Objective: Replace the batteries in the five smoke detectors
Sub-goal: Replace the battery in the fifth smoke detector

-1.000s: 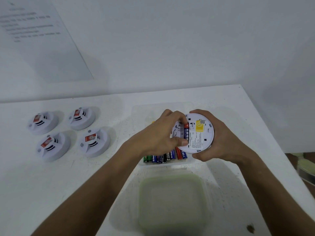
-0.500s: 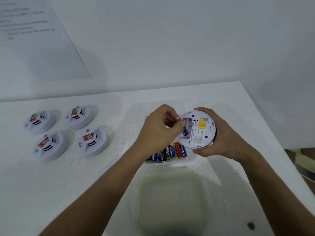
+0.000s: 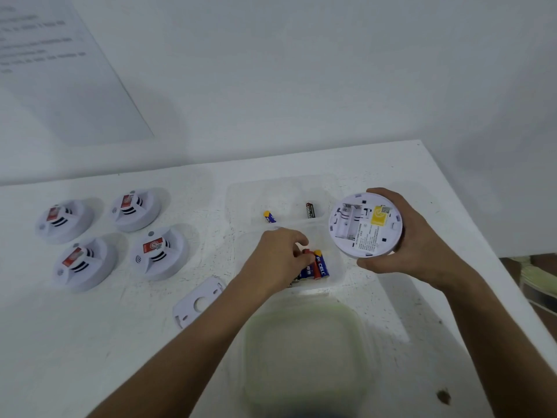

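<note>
My right hand [image 3: 417,247] grips a white smoke detector [image 3: 366,226] above the table's right side. Its back faces up, showing a yellow sticker and a battery bay that looks empty. My left hand [image 3: 281,259] reaches into the near compartment of a clear plastic box [image 3: 241,200]. Its fingertips pinch the top of a red battery [image 3: 316,271] standing in a row of batteries beside a blue one [image 3: 322,265]. Two loose batteries, one blue [image 3: 269,217] and one dark [image 3: 310,210], lie in the box's far compartments. Several more detectors [image 3: 159,251] sit face up at the left.
A white mounting plate [image 3: 199,301] lies flat on the table left of my left forearm. A blurred greenish lid [image 3: 304,351] sits close to me, in front of the box. The table's right edge [image 3: 470,224] runs just beyond my right hand. A printed sheet [image 3: 54,70] hangs on the wall.
My left hand pulled a battery out of the detector, then dropped into the box's near compartment. My right hand carried the detector a little to the right, uncovering the far compartments.
</note>
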### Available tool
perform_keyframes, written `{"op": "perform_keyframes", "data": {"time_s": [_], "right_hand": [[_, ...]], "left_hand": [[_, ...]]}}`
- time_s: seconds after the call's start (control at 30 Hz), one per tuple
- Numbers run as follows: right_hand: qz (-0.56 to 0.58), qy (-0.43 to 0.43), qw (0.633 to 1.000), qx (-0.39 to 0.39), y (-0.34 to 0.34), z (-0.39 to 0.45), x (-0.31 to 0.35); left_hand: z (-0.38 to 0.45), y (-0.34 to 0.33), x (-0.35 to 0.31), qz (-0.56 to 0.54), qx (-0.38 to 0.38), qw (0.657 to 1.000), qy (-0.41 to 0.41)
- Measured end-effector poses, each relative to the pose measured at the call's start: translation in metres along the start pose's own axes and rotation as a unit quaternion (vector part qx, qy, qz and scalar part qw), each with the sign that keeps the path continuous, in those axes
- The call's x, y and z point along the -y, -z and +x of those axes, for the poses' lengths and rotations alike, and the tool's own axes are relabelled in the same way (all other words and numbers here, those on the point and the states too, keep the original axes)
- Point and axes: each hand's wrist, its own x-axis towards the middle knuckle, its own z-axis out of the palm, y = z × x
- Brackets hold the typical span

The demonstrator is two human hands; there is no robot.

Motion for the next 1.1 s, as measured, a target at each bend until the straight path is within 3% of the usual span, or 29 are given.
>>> {"op": "perform_keyframes", "data": {"time_s": [0.23,0.43,0.6,0.73,0.97,1.1], "right_hand": [[-0.002,0.003,1.0,0.006,0.0,0.003,0.0],[-0.001,-0.006,1.0,0.009,-0.002,0.005,-0.001],[0.01,-0.007,1.0,0.013,-0.001,0.007,0.0],[0.009,-0.011,1.0,0.021,-0.002,0.007,-0.003],[0.019,-0.02,0.999,0.021,-0.005,0.008,-0.006],[0.018,-0.025,0.999,0.023,-0.004,0.008,-0.009]], "left_hand": [[0.002,-0.002,0.004,0.04,0.008,0.999,-0.008],[0.012,0.032,-0.002,0.002,-0.071,0.997,-0.008],[0.046,0.06,0.009,0.004,-0.118,0.992,0.04],[0.069,0.063,0.015,0.031,-0.084,0.994,0.068],[0.077,0.062,0.006,0.12,0.042,0.985,0.113],[0.08,0.059,0.007,0.127,0.042,0.985,0.107]]}}
